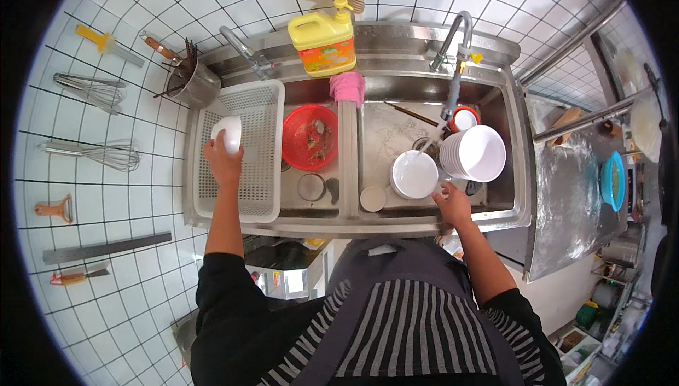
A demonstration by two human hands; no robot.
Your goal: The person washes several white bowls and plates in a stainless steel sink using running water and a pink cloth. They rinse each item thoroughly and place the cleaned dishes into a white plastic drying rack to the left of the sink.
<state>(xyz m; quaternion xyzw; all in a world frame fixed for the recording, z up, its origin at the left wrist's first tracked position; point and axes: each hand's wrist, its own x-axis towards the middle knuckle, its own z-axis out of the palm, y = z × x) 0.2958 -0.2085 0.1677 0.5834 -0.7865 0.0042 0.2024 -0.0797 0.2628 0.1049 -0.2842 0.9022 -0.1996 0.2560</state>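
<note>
My left hand (224, 159) grips a small white bowl (228, 132) over the white perforated plastic basket (276, 174), which rests on the left basin. In the right basin, my right hand (452, 201) has its fingers apart beside a short stack of white bowls (414, 175). Water runs from the right faucet's hose (452, 97) onto that stack. A taller stack of white bowls (480, 154) leans on its side to the right. Behind it sits a small red-rimmed bowl (465, 119). Chopsticks (411, 114) and a small round dish (373, 199) lie on the basin floor.
The left basin holds a red strainer (297, 158) with food scraps. A pink cloth (347, 88) hangs on the divider below a yellow detergent jug (322, 44). A metal utensil holder (199, 89) stands behind the basket. Whisks (95, 152) hang on the left wall; a metal table (573, 200) adjoins at right.
</note>
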